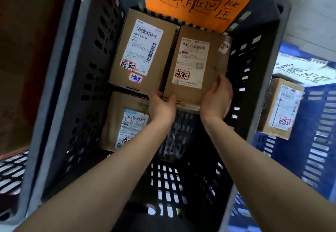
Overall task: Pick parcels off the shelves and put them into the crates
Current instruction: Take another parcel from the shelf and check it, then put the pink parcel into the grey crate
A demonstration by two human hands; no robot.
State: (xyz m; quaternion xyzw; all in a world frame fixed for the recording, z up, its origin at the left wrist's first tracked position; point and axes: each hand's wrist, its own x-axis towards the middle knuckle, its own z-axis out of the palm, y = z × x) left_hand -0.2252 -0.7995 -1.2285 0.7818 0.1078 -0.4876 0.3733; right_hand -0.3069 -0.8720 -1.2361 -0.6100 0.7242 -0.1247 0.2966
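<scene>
Nearest, two bare forearms reaching down into a tall dark grey slatted plastic crate (85, 90). At near left on its floor, a brown cardboard box with a white shipping label and red-stamped sticker (123, 122). Bare slatted floor at near right.

Further in, left hand (161, 107) and right hand (217, 100), both clasping the near edge of a flat brown cardboard parcel with a white label (197, 64). Left thumb laid over the near left corner, right fingers curled round the near right corner. Parcel held low in the far right quarter, just beside another labelled brown cardboard box (141, 50) at far left. Impossible to tell whether already resting on the floor.

Above the far wall, an orange paper sign with black handwriting (192, 0). Off to the right, a blue slatted plastic crate (318, 140) holding one brown labelled carton (280, 108).

By these signs: two parcels placed here, a third nearly set down, grip not yet released, room left for more. Shelves out of view.
</scene>
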